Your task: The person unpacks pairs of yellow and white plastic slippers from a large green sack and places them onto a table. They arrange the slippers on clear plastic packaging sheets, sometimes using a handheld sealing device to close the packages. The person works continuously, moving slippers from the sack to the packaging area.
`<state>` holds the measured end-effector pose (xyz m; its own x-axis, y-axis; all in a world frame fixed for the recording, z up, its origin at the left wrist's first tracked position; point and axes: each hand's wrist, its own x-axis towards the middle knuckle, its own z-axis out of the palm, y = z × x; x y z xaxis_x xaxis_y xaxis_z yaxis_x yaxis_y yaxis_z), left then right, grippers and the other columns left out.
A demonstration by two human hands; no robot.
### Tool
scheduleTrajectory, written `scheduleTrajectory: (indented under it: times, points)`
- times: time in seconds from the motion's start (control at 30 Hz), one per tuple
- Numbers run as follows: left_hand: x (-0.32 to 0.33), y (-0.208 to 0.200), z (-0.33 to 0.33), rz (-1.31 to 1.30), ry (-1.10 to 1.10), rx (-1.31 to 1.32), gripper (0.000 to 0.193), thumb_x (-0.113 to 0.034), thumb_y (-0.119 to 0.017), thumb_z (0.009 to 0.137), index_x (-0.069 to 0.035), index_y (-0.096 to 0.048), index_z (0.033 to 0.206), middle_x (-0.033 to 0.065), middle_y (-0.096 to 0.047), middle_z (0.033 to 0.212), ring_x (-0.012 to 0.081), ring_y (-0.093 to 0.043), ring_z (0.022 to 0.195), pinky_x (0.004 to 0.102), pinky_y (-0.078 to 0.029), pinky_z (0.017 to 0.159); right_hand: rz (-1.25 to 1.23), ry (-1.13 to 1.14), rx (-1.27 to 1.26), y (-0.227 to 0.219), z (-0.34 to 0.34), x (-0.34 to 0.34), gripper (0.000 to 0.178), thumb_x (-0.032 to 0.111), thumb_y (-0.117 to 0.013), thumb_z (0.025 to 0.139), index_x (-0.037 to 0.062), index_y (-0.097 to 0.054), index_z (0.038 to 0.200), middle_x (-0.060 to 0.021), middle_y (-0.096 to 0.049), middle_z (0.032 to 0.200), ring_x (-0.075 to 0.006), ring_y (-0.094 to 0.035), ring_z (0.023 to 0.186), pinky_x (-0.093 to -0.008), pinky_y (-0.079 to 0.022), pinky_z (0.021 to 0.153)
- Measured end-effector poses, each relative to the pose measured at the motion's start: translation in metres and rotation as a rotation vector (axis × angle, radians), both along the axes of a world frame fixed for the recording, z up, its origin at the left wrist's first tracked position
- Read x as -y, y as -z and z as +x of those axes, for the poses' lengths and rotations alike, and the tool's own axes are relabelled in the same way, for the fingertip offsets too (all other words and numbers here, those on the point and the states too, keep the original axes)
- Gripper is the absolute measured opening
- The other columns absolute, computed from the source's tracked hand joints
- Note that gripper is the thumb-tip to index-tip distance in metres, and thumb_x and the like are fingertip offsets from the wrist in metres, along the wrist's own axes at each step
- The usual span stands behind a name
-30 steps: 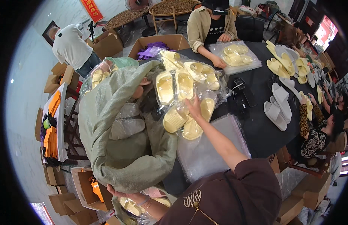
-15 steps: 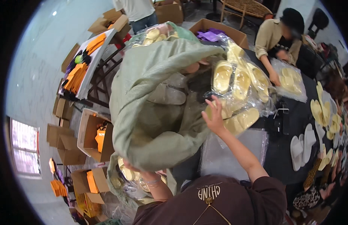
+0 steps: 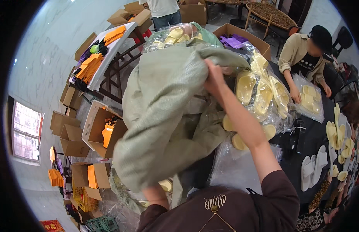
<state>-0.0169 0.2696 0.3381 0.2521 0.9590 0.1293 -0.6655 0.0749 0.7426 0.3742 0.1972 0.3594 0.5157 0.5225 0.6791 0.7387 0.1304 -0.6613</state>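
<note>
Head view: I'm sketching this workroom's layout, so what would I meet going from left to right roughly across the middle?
Window → open brown carton → large grey-green sack → yellow slippers in clear plastic → loose white slippers.

Sack (image 3: 160,89): woven plastic, faint sheen. Clear bags (image 3: 233,168): glossy plastic. Carton (image 3: 73,140): matt cardboard.

Right hand (image 3: 214,79) grips green sack (image 3: 160,92); yellow slippers (image 3: 263,97) beside
</note>
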Motion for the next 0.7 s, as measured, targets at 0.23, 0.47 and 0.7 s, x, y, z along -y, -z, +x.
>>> scheduleTrajectory:
  times: [0.23,0.47,0.7]
  points:
    - [-0.218,-0.002,0.022,0.315,0.321,-0.715,0.037,-0.022,-0.049,0.082,-0.002,-0.058,0.112,0.003,-0.062,0.102,0.0125,-0.056,0.09,0.0292,-0.047,0.078,0.387,-0.451,-1.068,-0.094,0.046,0.005,0.023,0.018,-0.058,0.087,-0.0022,-0.062,0.096,-0.0074,-0.064,0.097,-0.017,-0.061,0.084,-0.0321,-0.049,0.073]
    - [-0.221,0.034,0.183,0.56,-0.643,-1.464,0.06,-0.013,-0.062,0.074,0.007,-0.041,0.126,0.0274,-0.038,0.13,0.0419,-0.039,0.122,0.0441,-0.035,0.1,-0.099,-0.536,-0.695,-0.083,0.095,-0.063,0.037,0.028,-0.057,0.09,-0.0006,-0.057,0.114,-0.0104,-0.061,0.113,-0.0246,-0.058,0.101,-0.0406,-0.046,0.089]
    - [-0.101,0.047,0.249,1.325,-0.413,-1.203,0.056,-0.022,-0.061,0.084,0.0,-0.044,0.132,0.017,-0.034,0.144,0.0387,-0.024,0.137,0.0519,-0.021,0.109,-0.907,0.055,0.366,0.106,0.064,-0.043,0.063,0.009,-0.063,0.07,0.0028,-0.043,0.13,-0.0284,-0.031,0.141,-0.0435,-0.031,0.131,-0.0515,-0.03,0.106]
